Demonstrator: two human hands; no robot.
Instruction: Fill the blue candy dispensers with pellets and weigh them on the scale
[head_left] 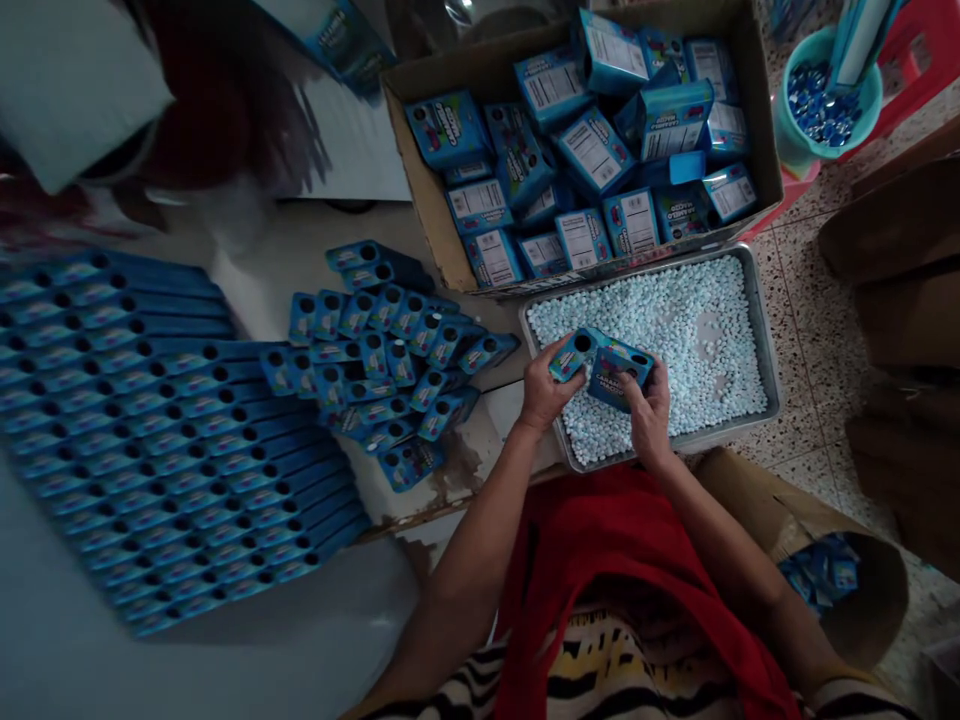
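Note:
My left hand [541, 388] and my right hand [646, 408] both grip a small blue printed box [606, 362] with its flap open, held just above a metal tray [757, 318] filled with small pale blue and white pellets [697, 330]. The left fingers close on the box's left flap end; the right fingers wrap round its right side.
A cardboard carton [420, 150] full of closed blue boxes [592, 150] stands behind the tray. Flat and half-folded blue boxes [390, 360] lie piled and in long rows [135, 430] at left. A teal bowl of blue beads [825, 100] sits at top right. Another person [187, 110] is at top left.

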